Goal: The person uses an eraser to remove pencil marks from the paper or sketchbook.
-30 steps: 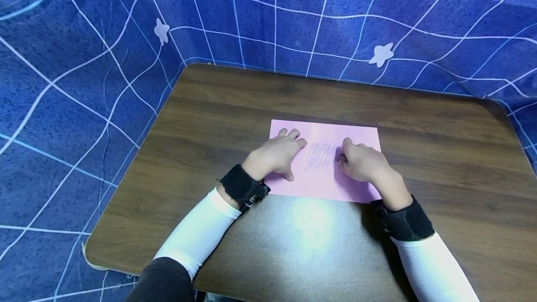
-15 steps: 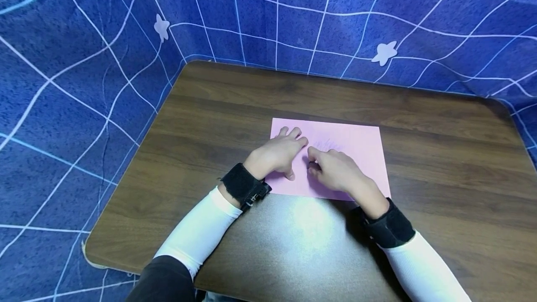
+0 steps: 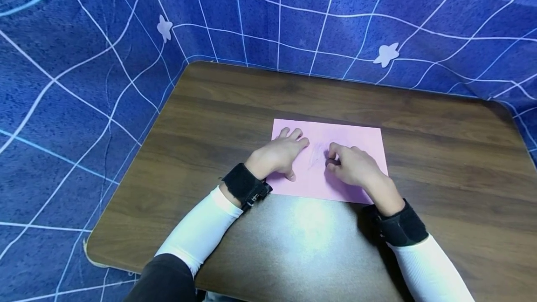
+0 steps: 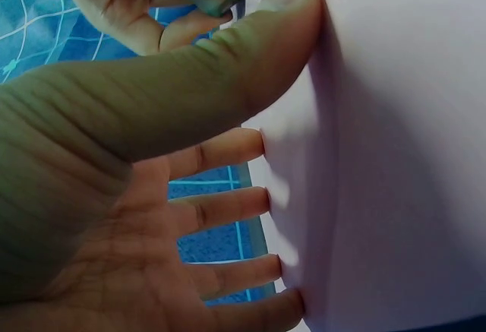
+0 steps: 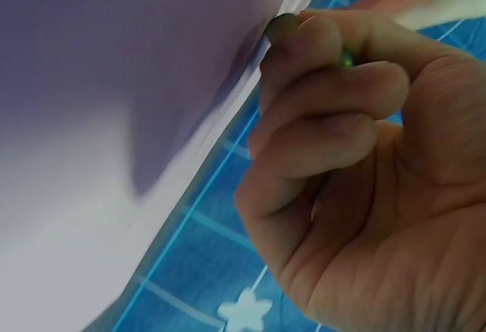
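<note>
A pink sheet of paper [image 3: 335,162] lies flat on the brown wood-grain tabletop [image 3: 235,120], near its middle, bearing a patch of faint purple scribble [image 3: 316,155] between the two hands. The left hand [image 3: 278,155] rests on the sheet's left portion with its fingers [image 4: 228,207] straight and slightly spread, tips and thumb pressed against the paper, gripping nothing. The right hand [image 3: 354,167] sits on the sheet just to the right of the scribble, its fingers [image 5: 326,93] curled tight and pinching a small dark crayon stub [image 3: 330,162] whose tip meets the paper; in the right wrist view only a sliver of the stub [image 5: 282,22] shows at the fingertips. The two hands are close but apart. Both wrists carry black straps over white sleeves. A blue cloth with white grid lines and pale star shapes [image 3: 63,83] surrounds the tabletop.
</note>
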Action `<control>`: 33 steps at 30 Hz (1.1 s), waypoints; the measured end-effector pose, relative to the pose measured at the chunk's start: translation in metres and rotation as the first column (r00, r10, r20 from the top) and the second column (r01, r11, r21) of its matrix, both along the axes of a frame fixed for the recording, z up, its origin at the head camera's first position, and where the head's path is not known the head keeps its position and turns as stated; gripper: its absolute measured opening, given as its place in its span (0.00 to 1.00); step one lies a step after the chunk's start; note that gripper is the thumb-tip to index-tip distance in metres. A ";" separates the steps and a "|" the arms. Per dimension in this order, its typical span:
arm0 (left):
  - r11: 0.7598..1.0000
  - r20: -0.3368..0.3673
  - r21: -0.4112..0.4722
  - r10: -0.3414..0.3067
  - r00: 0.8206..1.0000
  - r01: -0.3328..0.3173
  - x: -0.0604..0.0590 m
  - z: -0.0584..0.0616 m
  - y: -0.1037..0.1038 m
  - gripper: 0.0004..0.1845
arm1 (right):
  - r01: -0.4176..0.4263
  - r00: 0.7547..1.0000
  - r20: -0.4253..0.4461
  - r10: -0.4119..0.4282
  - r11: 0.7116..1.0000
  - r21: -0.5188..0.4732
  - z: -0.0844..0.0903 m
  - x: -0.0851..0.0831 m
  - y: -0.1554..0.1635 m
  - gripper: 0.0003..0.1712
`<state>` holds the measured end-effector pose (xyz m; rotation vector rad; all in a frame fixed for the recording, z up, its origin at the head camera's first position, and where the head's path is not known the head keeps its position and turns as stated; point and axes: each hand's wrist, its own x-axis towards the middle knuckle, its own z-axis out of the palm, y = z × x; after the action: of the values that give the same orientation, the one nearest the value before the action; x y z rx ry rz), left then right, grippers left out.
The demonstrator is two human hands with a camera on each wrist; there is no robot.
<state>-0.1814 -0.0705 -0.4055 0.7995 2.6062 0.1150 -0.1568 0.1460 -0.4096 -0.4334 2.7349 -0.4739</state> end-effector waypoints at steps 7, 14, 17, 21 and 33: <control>1.000 0.003 -0.016 -0.003 1.000 0.003 0.001 0.001 0.000 0.54 | 0.035 0.999 0.039 -0.036 0.999 0.026 0.005 -0.008 0.020 0.07; 1.000 0.005 -0.014 -0.007 1.000 0.007 0.000 0.003 0.002 0.53 | 0.080 0.996 0.017 -0.083 0.991 0.106 0.012 -0.005 0.023 0.08; 1.000 0.006 -0.017 -0.006 1.000 0.006 0.001 0.003 0.001 0.52 | 0.059 0.998 -0.023 -0.056 0.990 0.124 0.014 0.000 0.018 0.06; 1.000 0.006 -0.029 -0.002 1.000 0.002 0.002 0.003 0.001 0.52 | -0.024 0.996 -0.078 0.031 0.996 0.086 0.013 0.009 0.006 0.05; 0.999 -0.015 -0.027 -0.028 0.999 0.028 0.000 0.002 0.002 0.51 | -0.098 0.990 -0.112 0.090 0.993 -0.070 -0.002 0.016 -0.031 0.07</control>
<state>-0.1814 -0.0689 -0.4034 0.8307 2.6041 0.0666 -0.1405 0.1151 -0.4114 -0.6222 2.7917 -0.5445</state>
